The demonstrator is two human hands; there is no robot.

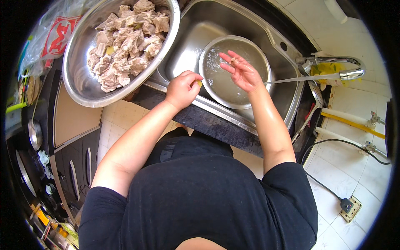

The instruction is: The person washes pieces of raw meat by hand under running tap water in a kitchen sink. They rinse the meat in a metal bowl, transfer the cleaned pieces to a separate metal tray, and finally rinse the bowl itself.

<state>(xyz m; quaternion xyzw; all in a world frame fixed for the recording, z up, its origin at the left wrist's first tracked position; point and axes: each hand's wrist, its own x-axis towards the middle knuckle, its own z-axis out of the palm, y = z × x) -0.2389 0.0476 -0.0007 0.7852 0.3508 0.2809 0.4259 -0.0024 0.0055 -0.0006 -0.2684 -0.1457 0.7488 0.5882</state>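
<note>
My left hand is curled shut around a small yellow piece. Only a bit of it peeks out by my thumb, so I cannot tell what it is. This hand sits over the front edge of the sink.

My right hand is wide open, wet and shiny, with the fingers spread. It holds nothing. It hangs over a round metal bowl that stands inside the sink and has water in it.

The sink is smooth grey steel with rounded corners. A shiny curved tap reaches in from the right.

On the left, a big round metal bowl rests on the corner of the sink. It is piled with bumpy, pale chunks of meat. The dark table edge runs just below my hands.
</note>
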